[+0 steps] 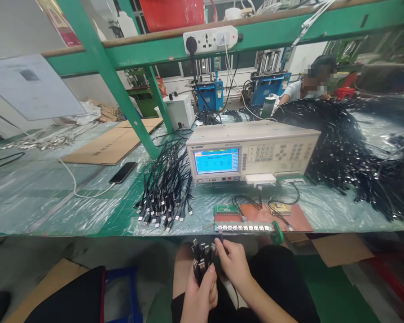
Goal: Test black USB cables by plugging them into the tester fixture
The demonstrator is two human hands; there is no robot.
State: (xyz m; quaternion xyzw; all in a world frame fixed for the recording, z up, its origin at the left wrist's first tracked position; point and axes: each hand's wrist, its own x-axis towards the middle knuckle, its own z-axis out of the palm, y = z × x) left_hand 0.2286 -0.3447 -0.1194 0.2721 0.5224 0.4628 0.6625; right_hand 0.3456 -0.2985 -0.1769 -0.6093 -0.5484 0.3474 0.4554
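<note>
My left hand [202, 294] is closed around a bundle of black USB cables [202, 258], their metal plugs pointing up. Just to its right, my right hand [234, 262] pinches one black USB cable plug [220, 234] between thumb and finger. That plug is at the left end of a row of white sockets [244, 228] along the table's front edge; whether it is inserted I cannot tell. Behind the sockets lies a reddish-brown board [299, 217] with black leads running to a cable tester [252, 148], whose blue screen is lit.
A pile of black USB cables [164, 193] lies left of the tester, and a large heap of black cables [336, 139] lies right. A phone [123, 172] is charging near flat cardboard [111, 141]. A green frame post [124, 98] rises at left. Another person [309, 83] sits behind.
</note>
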